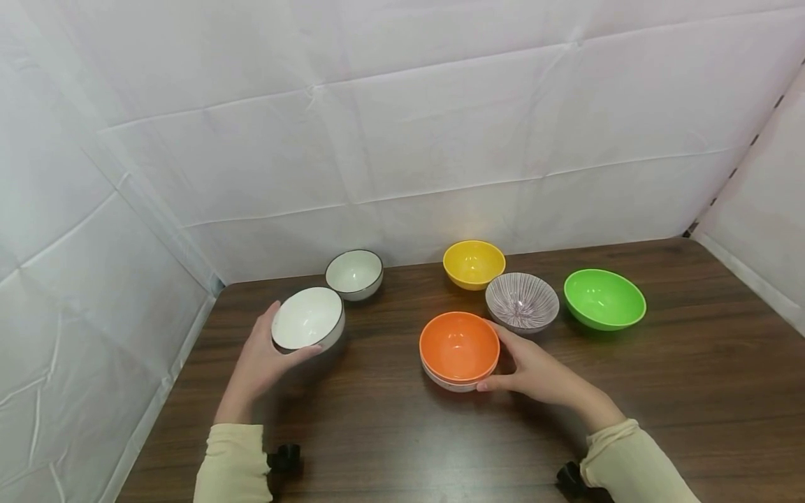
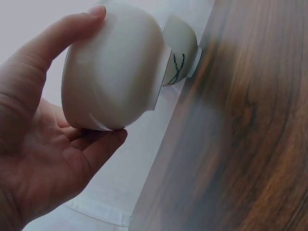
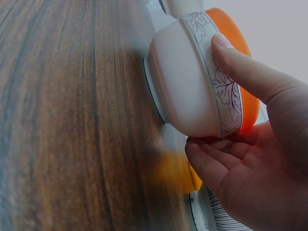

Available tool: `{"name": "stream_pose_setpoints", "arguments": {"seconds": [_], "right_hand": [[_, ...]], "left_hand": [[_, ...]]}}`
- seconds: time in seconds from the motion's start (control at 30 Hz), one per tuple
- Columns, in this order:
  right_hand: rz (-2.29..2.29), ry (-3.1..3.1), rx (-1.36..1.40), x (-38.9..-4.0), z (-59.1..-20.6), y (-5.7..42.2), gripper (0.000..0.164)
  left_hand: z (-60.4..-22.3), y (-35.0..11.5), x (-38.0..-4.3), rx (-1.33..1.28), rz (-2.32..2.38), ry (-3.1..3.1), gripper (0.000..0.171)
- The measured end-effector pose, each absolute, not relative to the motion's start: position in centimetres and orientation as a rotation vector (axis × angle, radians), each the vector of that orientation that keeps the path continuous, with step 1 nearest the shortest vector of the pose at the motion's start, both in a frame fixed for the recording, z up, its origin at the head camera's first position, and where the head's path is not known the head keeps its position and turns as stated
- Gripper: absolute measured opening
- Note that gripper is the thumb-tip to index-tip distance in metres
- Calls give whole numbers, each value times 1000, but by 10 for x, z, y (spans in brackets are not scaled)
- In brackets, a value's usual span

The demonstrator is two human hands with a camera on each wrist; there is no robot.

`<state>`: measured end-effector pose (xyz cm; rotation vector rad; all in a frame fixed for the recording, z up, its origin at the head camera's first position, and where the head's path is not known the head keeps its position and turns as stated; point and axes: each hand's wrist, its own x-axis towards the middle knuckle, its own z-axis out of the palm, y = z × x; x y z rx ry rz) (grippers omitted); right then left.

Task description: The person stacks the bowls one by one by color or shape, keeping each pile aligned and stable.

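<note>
In the head view my left hand point(image 1: 267, 360) grips a white bowl point(image 1: 309, 320) with a dark rim, thumb on the near side and fingers on the far side. The left wrist view has this bowl point(image 2: 113, 67) held up off the table, its foot facing the wood. My right hand point(image 1: 534, 367) holds a white bowl with a leaf-patterned band point(image 3: 185, 82) by its side. Nested in that one sits an orange bowl point(image 1: 459, 346), its rim standing above the patterned band. The right thumb presses on the band; the fingers curl under the other side.
Behind the left hand's bowl stands a smaller pale bowl point(image 1: 355, 274) with a dark rim. A yellow bowl point(image 1: 474, 264), a striped bowl point(image 1: 522, 300) and a green bowl point(image 1: 604, 299) stand at the back right. White sheeting point(image 1: 440, 140) borders the brown wooden table point(image 1: 390, 426).
</note>
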<state>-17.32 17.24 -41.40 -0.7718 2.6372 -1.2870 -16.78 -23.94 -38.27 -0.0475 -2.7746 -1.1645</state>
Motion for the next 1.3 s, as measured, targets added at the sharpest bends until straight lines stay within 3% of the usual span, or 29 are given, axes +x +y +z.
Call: {"name": "stream_pose_setpoints", "arguments": {"seconds": [0.7, 1.3], "right_hand": [[-1262, 2645, -782, -173, -412, 172, 99], [-1243, 2659, -796, -174, -414, 171, 98]], "left_hand": [[-380, -216, -170, -146, -1186, -2788, 110], [-373, -163, -172, -360, -1256, -2724, 110]]}}
